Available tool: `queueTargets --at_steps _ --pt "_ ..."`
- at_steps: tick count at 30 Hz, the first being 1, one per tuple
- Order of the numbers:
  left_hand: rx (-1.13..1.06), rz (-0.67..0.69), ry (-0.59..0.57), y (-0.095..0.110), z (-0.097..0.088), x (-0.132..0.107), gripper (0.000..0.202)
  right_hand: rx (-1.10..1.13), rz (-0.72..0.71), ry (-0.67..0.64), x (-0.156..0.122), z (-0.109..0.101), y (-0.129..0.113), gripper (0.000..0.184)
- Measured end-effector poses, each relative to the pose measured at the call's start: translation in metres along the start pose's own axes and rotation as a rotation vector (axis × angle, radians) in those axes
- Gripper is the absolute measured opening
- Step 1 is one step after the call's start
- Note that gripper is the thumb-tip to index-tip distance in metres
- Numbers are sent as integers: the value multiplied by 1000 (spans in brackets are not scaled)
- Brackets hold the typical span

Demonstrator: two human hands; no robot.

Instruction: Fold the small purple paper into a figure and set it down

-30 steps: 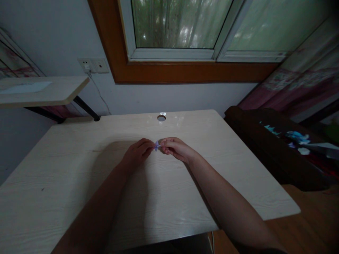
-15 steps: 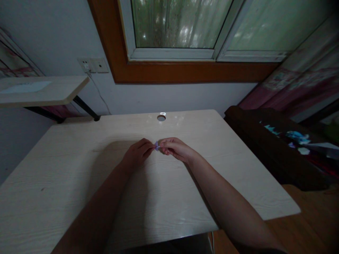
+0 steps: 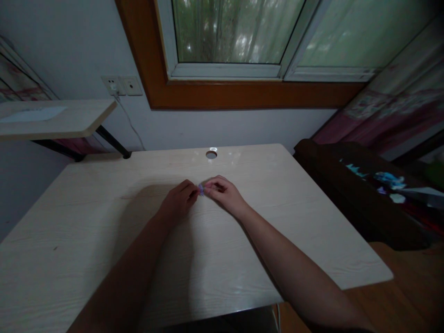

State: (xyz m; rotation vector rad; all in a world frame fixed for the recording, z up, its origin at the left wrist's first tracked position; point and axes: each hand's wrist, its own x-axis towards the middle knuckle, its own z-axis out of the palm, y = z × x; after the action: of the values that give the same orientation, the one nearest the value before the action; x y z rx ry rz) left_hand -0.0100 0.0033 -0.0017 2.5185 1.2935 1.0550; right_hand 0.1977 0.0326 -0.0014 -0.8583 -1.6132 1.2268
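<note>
A tiny purple folded paper piece (image 3: 200, 188) sits between my two hands over the middle of a light wooden desk (image 3: 104, 240). My left hand (image 3: 178, 201) pinches its left side with curled fingers. My right hand (image 3: 222, 193) pinches its right side, fingers bent over it. Most of the paper is hidden by my fingertips.
A round cable hole (image 3: 211, 154) lies at the desk's far edge. A small side table (image 3: 62, 118) stands at the left, a wall socket (image 3: 121, 85) with a cord above it. A dark wooden bed frame (image 3: 347, 185) flanks the right. A window (image 3: 243, 32) is ahead.
My right hand has shifted slightly left and turned over the paper, and the paper piece has moved a little left with it. My left hand stays nearly in place.
</note>
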Motion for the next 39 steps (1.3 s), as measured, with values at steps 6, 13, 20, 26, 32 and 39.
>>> queueTargets --at_steps 6,13,20,26,32,39 --pt "14 -6 -22 0 -1 1 6 -344 -326 -63 -1 0 -3 12" --pt "48 2 -36 2 -2 2 6 -552 -427 -124 0 -6 -7 14" --pt "70 29 -49 4 -3 1 7 -639 -429 -147 -2 -6 -10 17" --pt "54 54 -36 6 -4 2 11 -599 -335 -158 -3 -5 -12 19" --pt "62 45 -27 5 -3 1 9 -568 -335 -161 -3 -4 -11 16" --pt "93 64 -44 4 -2 2 10 -647 -375 -165 -3 -4 -5 15"
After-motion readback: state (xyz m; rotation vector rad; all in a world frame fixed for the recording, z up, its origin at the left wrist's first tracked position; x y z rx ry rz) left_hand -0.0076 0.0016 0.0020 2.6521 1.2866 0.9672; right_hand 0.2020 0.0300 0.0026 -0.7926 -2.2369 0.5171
